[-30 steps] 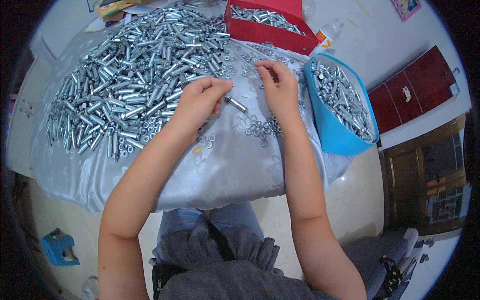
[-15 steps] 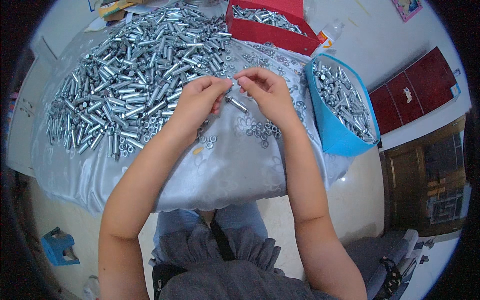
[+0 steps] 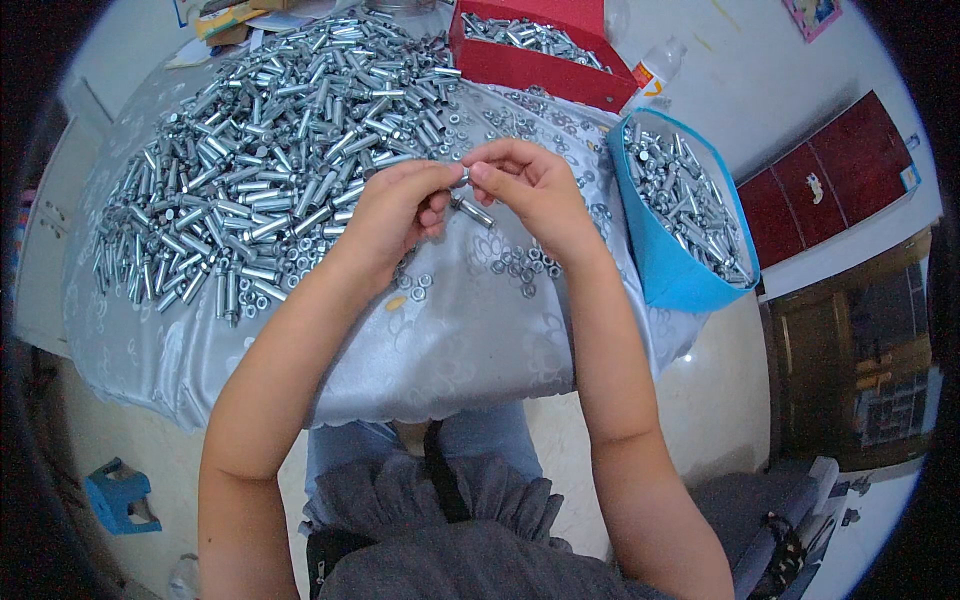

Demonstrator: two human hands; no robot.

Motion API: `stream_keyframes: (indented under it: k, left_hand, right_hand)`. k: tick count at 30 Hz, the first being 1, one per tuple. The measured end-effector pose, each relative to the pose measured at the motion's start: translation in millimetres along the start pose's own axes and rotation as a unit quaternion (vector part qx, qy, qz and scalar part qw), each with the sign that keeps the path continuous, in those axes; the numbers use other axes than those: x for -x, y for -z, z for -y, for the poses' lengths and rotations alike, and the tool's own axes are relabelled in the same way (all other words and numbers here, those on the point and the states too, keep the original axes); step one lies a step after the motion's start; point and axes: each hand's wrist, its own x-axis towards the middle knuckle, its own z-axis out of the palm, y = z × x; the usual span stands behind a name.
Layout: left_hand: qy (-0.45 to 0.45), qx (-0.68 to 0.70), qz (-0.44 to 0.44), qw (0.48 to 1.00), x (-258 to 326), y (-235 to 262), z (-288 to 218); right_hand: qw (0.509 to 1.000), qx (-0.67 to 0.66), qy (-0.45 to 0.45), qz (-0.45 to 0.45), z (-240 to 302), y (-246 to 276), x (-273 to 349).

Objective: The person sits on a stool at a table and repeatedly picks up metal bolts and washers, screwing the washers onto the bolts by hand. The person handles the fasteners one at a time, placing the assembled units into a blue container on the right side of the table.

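Observation:
My left hand [image 3: 398, 208] and my right hand [image 3: 535, 192] meet fingertip to fingertip over the table. Both pinch with thumb and forefinger at a small silvery metal piece [image 3: 466, 175], mostly covered by the fingers. Just below the fingertips shows a sleeve anchor bolt [image 3: 473, 212]; whether a finger touches it, I cannot tell. Left of my left hand spreads a big heap of similar sleeve anchor bolts [image 3: 270, 170]. Loose hex nuts [image 3: 527, 265] lie near my right wrist, and a few more nuts [image 3: 419, 287] sit beside my left wrist.
A blue fabric bin [image 3: 690, 285] full of bolts stands at the right table edge. At the back is a red box [image 3: 540, 80] with more bolts, next to a clear plastic bottle [image 3: 660, 68]. A shiny pale cloth [image 3: 440, 350] covers the table.
My right fingertips have closed in to meet the left ones, and the gap between them is gone. My left hand has barely moved. The bolt below stays in nearly the same place.

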Motion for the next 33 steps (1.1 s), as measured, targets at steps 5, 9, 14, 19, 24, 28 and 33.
stream_keyframes:
  k: [5, 9, 14, 19, 24, 28, 33]
  left_hand:
    - [0.006, -0.007, -0.007, 1.000, 1, -2, -2]
    - [0.002, -0.005, -0.006, 1.000, 3, -3, -4]
    - [0.006, 0.008, -0.002, 1.000, 3, -3, -4]
    - [0.008, 0.004, 0.006, 1.000, 3, -2, -4]
    - [0.014, 0.014, 0.021, 1.000, -1, 2, -1]
    - [0.037, 0.042, 0.011, 0.998, -2, 3, 0]
    - [0.068, 0.096, 0.019, 0.993, -2, 6, 0]
  right_hand:
    - [0.999, -0.030, -0.017, 0.010, 0, -3, 2]
    - [0.999, -0.042, -0.010, 0.009, 0, -4, 2]
    - [0.999, -0.037, 0.021, -0.007, -2, -4, 0]
    - [0.999, -0.035, 0.016, -0.011, -2, -4, 0]
    - [0.996, 0.053, 0.061, -0.030, -7, -3, 0]
    - [0.990, 0.106, 0.076, -0.045, -11, -1, -2]
    - [0.986, 0.147, 0.061, -0.041, -6, -4, 0]
